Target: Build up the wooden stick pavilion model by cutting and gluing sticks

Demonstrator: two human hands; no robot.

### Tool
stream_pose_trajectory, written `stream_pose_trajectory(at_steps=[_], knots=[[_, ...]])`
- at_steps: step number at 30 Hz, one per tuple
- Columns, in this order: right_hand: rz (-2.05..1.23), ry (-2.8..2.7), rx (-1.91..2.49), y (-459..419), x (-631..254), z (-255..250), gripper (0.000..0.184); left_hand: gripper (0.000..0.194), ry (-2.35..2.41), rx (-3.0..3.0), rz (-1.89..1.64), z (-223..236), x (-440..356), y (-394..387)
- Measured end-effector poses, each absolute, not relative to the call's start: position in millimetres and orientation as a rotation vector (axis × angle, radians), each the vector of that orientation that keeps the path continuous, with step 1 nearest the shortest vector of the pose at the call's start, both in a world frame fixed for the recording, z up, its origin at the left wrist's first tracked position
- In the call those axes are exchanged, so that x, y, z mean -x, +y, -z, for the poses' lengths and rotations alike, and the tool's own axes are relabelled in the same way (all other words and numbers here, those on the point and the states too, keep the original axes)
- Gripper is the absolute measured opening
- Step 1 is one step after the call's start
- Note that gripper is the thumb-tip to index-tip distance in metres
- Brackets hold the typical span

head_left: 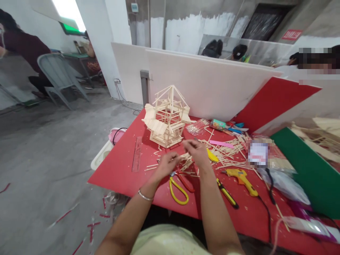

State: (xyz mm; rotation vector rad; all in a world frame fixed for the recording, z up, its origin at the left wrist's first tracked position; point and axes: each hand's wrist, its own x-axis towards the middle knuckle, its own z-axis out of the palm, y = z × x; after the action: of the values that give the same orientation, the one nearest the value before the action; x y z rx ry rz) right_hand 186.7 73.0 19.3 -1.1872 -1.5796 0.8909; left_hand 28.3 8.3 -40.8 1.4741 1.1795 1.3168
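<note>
My left hand (168, 163) is closed, its fingertips pinched low over loose wooden sticks on the red tabletop. Just right of it and slightly higher, my right hand (196, 152) also pinches its fingers together. Whatever either hand holds is too small to make out against the sticks (225, 156). Behind the hands stands a pavilion model (156, 124) built of thin wooden sticks, with slatted roof pieces and an open peaked frame. Scissors (182, 191) with yellow and red handles lie just below my hands. A yellow object (212, 156) is partly hidden by my right hand.
The red tabletop (114, 173) holds a clear ruler (136, 154) at left. To the right lie a yellow glue gun (243, 180) with its cord, a utility knife (227, 194), a pink strip (221, 143) and plastic bags (287, 184). A white panel (207, 81) stands behind.
</note>
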Motion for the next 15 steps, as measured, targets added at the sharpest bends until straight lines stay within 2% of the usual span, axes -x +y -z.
stream_pose_trajectory(at_steps=[5, 8, 11, 15], knots=[[-0.598, -1.358, 1.279, 128.6, -195.8, -28.5, 0.05, 0.023, 1.243, -1.59, -1.308, 48.1, -29.1, 9.6], [-0.538, -1.331, 1.304, 140.2, -196.4, -29.8, 0.05, 0.027, 1.268, -1.555, -1.337, 47.7, -29.4, 11.5], [-0.601, -1.396, 1.285, 126.4, -188.8, -28.9, 0.045, 0.035, 1.207, -1.482, -1.273, 42.9, -31.5, 8.6], [-0.844, -1.571, 1.182, 79.0, -175.8, -23.5, 0.047, 0.043, 0.939, -1.371, -1.059, 27.6, -30.5, -3.2]])
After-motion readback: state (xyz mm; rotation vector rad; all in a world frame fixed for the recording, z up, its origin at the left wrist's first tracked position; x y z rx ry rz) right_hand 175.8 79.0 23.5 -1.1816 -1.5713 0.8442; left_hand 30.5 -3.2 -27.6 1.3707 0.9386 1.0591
